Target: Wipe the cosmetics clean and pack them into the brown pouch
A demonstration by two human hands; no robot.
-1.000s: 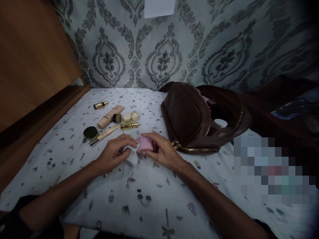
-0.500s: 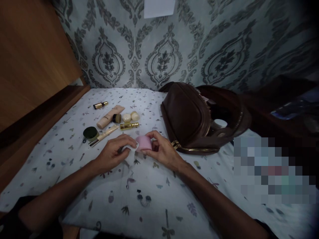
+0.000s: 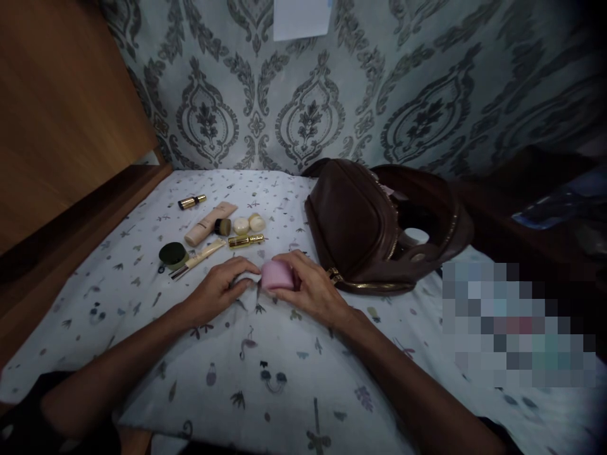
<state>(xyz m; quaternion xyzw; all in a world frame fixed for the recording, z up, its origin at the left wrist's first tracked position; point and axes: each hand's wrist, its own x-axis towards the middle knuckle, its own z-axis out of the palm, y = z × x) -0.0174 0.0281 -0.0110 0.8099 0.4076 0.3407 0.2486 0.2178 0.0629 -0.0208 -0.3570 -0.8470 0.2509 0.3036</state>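
A small pink jar (image 3: 277, 276) sits in the grip of my right hand (image 3: 317, 289), thumb below and fingers over its far side. My left hand (image 3: 215, 289) is just left of the jar, thumb and fingers curved around a thin white tissue (image 3: 248, 277). Part of the tissue is hidden by the fingers, and its edge comes close to the jar; whether they touch I cannot tell. Beyond my left hand lie a gold tube (image 3: 245, 241), a slim cream-coloured tube (image 3: 206, 252) and a dark green jar (image 3: 172, 254).
Farther back are a beige squeeze tube (image 3: 203, 229), a small dark-sided pot (image 3: 222, 226), two cream pots (image 3: 241, 225) and a black-and-gold lipstick (image 3: 191, 201). An unzipped brown leather bag (image 3: 353, 218) stands right, a white-topped container (image 3: 415, 236) inside. A wooden panel (image 3: 71, 95) borders the left.
The pink jar has shifted slightly right in my right hand, and it has turned a little. My left fingers have drawn back from it and loosened around the tissue.
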